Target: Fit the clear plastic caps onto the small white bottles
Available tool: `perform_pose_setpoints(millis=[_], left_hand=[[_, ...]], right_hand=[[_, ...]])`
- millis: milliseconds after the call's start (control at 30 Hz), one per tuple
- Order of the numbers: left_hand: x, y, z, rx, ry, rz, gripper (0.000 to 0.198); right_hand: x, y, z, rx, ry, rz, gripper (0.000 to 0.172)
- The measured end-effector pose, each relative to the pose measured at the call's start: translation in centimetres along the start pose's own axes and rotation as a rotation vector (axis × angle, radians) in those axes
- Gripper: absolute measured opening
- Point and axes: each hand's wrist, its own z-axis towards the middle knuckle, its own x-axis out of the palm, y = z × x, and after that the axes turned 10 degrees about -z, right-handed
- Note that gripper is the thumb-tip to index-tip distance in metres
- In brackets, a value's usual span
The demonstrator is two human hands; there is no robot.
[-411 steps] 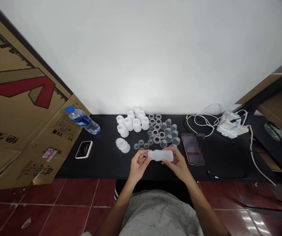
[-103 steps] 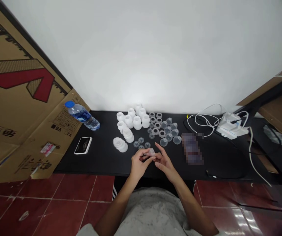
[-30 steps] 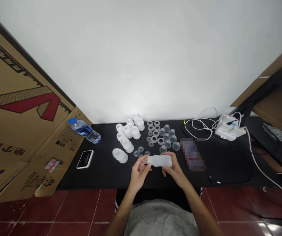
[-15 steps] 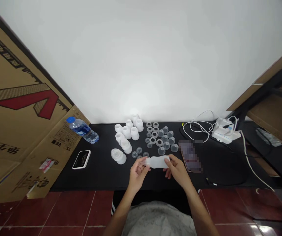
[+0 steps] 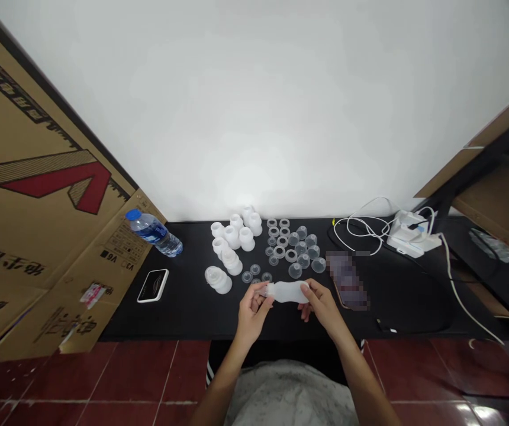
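Observation:
Near the table's front edge I hold a small white baby bottle (image 5: 289, 291) lengthwise between both hands. Its neck points left. The fingers of my left hand (image 5: 253, 306) pinch the neck end, where a clear piece that looks like a nipple partly shows. My right hand (image 5: 319, 303) grips the base end with thumb and fingers. Beyond my hands lie several clear nipples (image 5: 247, 276), white collar rings (image 5: 290, 255) and clear domed caps (image 5: 295, 270). Several open white bottles (image 5: 232, 237) stand at the back left, and a bottle with a clear cap (image 5: 218, 280) is in front of them.
A water bottle (image 5: 154, 233) lies at the left by a large cardboard box (image 5: 72, 248), with a white-framed device (image 5: 152, 286) in front. To the right are a blurred phone (image 5: 347, 281), a white power strip (image 5: 413, 235) and loose cables (image 5: 361, 234).
The view has shifted slightly, so everything on the table appears a little farther right. Both hands keep hold of the baby bottle in nearly the same pose.

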Motion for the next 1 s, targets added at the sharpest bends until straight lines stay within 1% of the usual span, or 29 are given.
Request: perform_pose_setpoints(millis=[67,133,267,367,467,567,633,767,867,1000], left_hand=[[0.1,-0.4,0.0,-0.003,-0.018,0.004,0.052],[0.2,-0.8,0.0,-0.015,-0.012,0.022,0.051],[0.2,-1.1,-0.1,0.004,-0.005,0.083,0.046],[0.0,-0.8,-0.3,0.034,-0.021,0.113,0.045],[-0.1,-0.4,-0.6,0.050,-0.016,0.101,0.045],[-0.2,-0.3,-0.7,0.029,0.049,0.087,0.049],[-0.2,-0.4,-0.6,0.001,0.089,0.101,0.046],[-0.3,-0.8,-0.5,-0.023,0.075,0.202,0.036],[-0.6,-0.8,-0.9,0.033,0.075,0.249,0.035],[-0.9,-0.3,-1.7,0.176,0.064,0.308,0.034]], right_hand=[[0.3,0.2,-0.2,-0.061,-0.013,-0.010,0.059],[0.3,0.5,-0.5,-0.110,-0.025,-0.037,0.055],[0.2,0.2,-0.5,-0.067,0.001,-0.096,0.049],[0.4,-0.3,-0.2,-0.043,-0.001,-0.094,0.052],[0.6,-0.2,-0.1,-0.061,-0.033,-0.087,0.054],[0.3,0.6,-0.3,-0.113,-0.017,-0.085,0.054],[-0.1,0.9,-0.5,-0.137,0.004,-0.078,0.054],[-0.1,0.8,-1.0,-0.120,0.016,-0.084,0.049],[0.3,0.3,-1.3,-0.092,0.026,-0.084,0.048],[0.5,-0.5,-1.3,-0.071,0.055,0.000,0.055]])
